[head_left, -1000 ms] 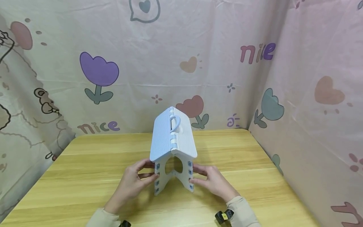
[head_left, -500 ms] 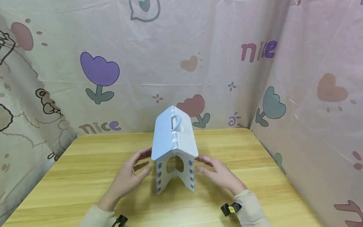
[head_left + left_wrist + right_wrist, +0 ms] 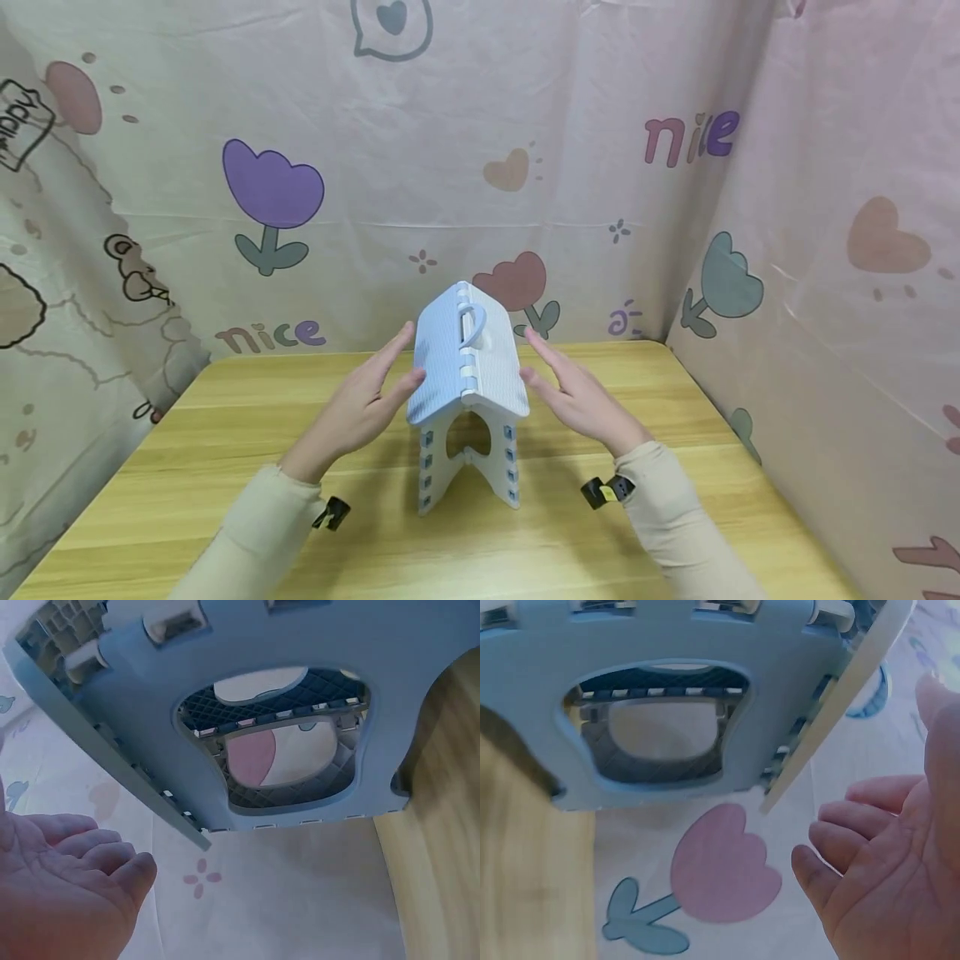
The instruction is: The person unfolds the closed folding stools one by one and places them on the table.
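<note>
A pale blue and white plastic folding stool (image 3: 491,350) stands on the table, its two top panels sloping like a roof from the hinge line. A blue loop handle (image 3: 474,325) sticks up at that hinge. My left hand (image 3: 356,408) is beside the blue panel, fingers extended. On the other side, my right hand (image 3: 585,400) is held beside the white panel, its fingers likewise extended. Both wrist views show a gap between the palm and the panel edge. A side leg with a rounded opening (image 3: 300,814) fills much of the left wrist view.
The wood-grain table (image 3: 262,417) extends on all sides of the stool. A printed cloth (image 3: 390,125) hangs behind it and along both sides. Small black devices (image 3: 609,492) are strapped at both wrists.
Both hands have let go of the stool's lower leg edges, moved outward, then risen to the sides of the sloping top. The stool stays in place.
</note>
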